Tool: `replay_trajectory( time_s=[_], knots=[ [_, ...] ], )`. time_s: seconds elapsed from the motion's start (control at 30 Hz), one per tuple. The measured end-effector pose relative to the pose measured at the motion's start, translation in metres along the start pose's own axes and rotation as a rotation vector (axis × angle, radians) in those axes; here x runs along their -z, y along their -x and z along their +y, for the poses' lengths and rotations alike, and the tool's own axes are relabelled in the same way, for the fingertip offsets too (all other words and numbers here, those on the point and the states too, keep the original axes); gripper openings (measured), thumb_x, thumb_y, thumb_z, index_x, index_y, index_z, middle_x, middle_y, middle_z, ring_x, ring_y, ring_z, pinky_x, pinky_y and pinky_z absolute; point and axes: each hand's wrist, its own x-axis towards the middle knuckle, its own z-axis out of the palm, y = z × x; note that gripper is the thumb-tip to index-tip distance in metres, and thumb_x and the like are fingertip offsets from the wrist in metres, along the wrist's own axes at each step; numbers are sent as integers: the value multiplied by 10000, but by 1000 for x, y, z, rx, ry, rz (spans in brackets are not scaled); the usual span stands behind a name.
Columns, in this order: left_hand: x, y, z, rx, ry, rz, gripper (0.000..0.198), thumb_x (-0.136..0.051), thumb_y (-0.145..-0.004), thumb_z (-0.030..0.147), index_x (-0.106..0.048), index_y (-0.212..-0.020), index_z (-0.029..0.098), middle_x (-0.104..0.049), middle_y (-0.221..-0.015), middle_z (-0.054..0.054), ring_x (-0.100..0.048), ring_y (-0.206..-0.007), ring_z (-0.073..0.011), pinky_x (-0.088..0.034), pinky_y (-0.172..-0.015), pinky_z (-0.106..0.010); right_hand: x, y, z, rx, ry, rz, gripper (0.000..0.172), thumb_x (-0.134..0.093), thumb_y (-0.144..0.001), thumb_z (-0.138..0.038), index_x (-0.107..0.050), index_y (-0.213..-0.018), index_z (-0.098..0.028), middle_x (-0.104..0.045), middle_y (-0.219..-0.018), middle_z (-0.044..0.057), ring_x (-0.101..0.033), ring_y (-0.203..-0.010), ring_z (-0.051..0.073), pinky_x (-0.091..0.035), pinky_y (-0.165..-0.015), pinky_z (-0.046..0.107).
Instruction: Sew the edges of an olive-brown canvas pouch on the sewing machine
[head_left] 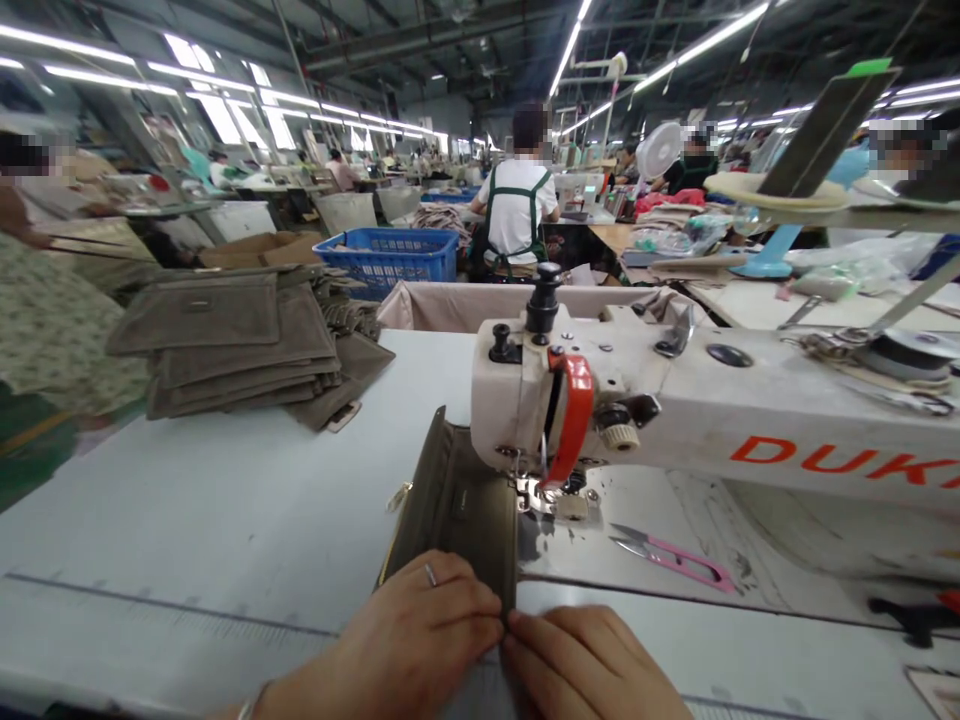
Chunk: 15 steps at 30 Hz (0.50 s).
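Observation:
A dark olive wallet-like fabric piece (480,475) with a gold zipper along its left side lies on the white table. Its right edge runs up to the presser foot (536,497) of the sewing machine (637,385). My left hand (424,625) wears a ring and rests on the near part of the piece, fingers pinching its near right corner. Touching that same corner, my right hand (589,655) has its fingertips pressed together on the edge. The near end of the piece is partly hidden under my hands.
Pink thread snips (675,558) lie on the machine bed at right. A stack of similar olive pieces (240,335) sits at the table's left. Beyond are a cloth-lined bin (442,305), a blue crate (390,255) and a seated person (519,195). Another person (52,290) stands at far left.

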Motion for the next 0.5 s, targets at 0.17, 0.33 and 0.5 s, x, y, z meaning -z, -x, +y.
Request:
replay_trajectory(
  time_s=[0.17, 0.33, 0.5],
  knots=[
    [0, -5, -14, 14, -8, 0, 201, -410, -981, 97, -602, -1028, 136, -673, -1011, -39, -596, -902, -160, -467, -866, -317, 3, -13, 8, -1, -24, 11, 231, -499, -932, -111, -658, -1097, -138, -694, -1080, 43, -594, -836, 188, -511, -725, 322],
    [6, -16, -26, -8, -43, 1, 172, -460, -974, 110, -617, -1038, 141, -683, -998, -32, -606, -916, -150, -467, -878, -301, 10, -28, 14, -58, -89, -69, 256, -516, -864, -97, -641, -1083, -144, -685, -1069, 50, -583, -832, 206, -526, -702, 329],
    [5, -23, -38, -4, -104, 27, 210, -430, -985, 127, -638, -1003, 140, -701, -991, -31, -617, -926, -152, -475, -889, -284, 14, -39, 19, -156, -133, -204, 328, -514, -836, -90, -603, -1141, -172, -659, -1111, 44, -574, -898, 236, -539, -763, 388]
  ],
)
